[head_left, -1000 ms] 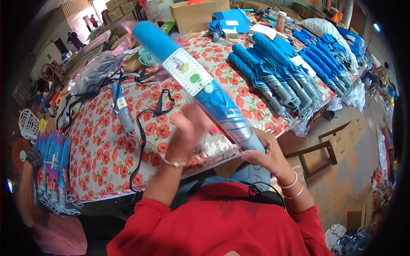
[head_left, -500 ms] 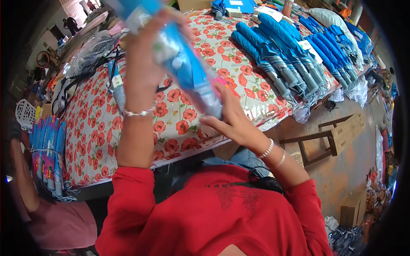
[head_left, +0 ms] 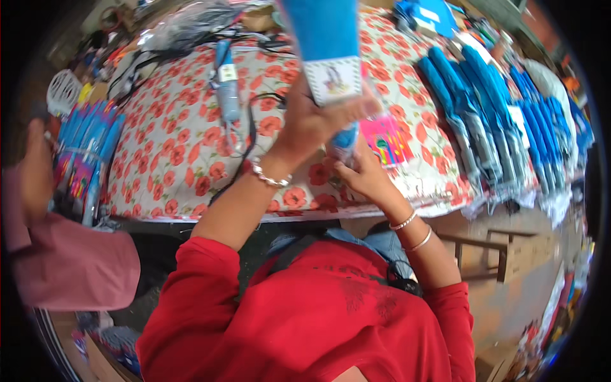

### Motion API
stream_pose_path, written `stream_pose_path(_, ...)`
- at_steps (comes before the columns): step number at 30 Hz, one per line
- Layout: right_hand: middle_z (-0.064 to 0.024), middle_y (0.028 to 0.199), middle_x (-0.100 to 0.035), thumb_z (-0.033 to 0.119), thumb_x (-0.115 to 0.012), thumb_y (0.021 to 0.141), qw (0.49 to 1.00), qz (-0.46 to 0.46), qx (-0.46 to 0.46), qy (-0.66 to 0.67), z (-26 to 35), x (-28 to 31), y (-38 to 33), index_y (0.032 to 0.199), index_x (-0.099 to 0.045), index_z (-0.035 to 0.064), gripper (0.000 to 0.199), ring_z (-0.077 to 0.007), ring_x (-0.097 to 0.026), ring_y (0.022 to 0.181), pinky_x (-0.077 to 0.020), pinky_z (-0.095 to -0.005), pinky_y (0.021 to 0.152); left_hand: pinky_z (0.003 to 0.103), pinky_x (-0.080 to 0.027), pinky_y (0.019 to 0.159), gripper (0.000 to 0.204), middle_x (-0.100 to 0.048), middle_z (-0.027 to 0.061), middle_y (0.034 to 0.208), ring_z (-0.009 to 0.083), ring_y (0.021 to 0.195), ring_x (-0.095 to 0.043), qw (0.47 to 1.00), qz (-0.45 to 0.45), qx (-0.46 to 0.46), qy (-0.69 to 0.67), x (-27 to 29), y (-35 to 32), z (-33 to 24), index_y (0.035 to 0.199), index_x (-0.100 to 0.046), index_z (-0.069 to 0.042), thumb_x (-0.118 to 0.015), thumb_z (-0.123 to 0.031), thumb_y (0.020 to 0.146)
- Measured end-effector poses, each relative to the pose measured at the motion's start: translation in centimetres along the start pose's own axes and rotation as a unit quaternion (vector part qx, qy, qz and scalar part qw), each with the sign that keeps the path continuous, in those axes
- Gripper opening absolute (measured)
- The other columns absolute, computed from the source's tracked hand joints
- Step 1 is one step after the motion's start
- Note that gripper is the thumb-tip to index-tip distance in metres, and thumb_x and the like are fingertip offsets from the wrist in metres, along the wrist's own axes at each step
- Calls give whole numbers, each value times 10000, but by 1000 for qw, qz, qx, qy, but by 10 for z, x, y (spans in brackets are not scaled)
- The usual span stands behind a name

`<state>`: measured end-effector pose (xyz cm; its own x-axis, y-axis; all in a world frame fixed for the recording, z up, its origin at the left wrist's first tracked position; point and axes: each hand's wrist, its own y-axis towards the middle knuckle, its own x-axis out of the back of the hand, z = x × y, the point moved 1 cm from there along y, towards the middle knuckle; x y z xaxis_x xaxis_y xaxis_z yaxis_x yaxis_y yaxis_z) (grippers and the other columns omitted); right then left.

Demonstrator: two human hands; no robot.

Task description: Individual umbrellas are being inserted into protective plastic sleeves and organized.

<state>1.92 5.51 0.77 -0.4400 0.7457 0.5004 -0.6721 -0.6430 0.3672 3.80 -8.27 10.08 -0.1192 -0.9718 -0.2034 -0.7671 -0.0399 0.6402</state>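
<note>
Above the table I hold a blue folded umbrella [head_left: 324, 35] upright in both hands; it has a white picture label, and its top runs out of view. My left hand [head_left: 312, 121] is wrapped round it just below the label. Lower down, my right hand [head_left: 363, 169] grips its narrow end. Beside my right hand is a pink packet [head_left: 388, 141] with a many-coloured print; I cannot tell whether it lies on the table or hangs from the umbrella. Another blue umbrella [head_left: 227, 89] with a grey lower end lies on the cloth left of my hands.
Blue folded umbrellas [head_left: 480, 114] lie in rows on the flowered tablecloth [head_left: 165, 153] at right. A tied bundle of umbrellas [head_left: 83, 153] stands at left, near a co-worker's arm [head_left: 38, 172]. Clear plastic bags [head_left: 184, 28] are piled at far left. A wooden stool [head_left: 522, 254] stands right.
The umbrella has swung from a leftward tilt to upright. My left hand has come down and right, closer to my right hand. The view has turned left, showing more of the co-worker's sleeve.
</note>
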Motion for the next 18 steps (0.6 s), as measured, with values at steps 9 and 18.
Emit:
stream_pose_path(9, -206, 1035, -468, 87, -620, 770, 994, 29, 95, -42, 54, -25, 17, 1329, -331, 57, 629, -347, -438, 1022, -341, -441, 912, 247, -496, 632, 274, -622, 34, 770, 120, 710, -605, 956, -280, -2, 84, 56, 14, -53, 943, -603, 4, -718, -172, 766)
stream_pose_path(18, -183, 1105, -436, 51, -614, 701, 974, 52, 22, -220, 39, 21, -52, 1224, -443, 82, 552, -366, -389, 1051, -303, -451, 933, 283, -474, 582, 493, -617, 55, 804, 139, 642, -572, 798, -284, 234, 477, 311, 34, -91, 968, -606, -14, -778, -368, 670)
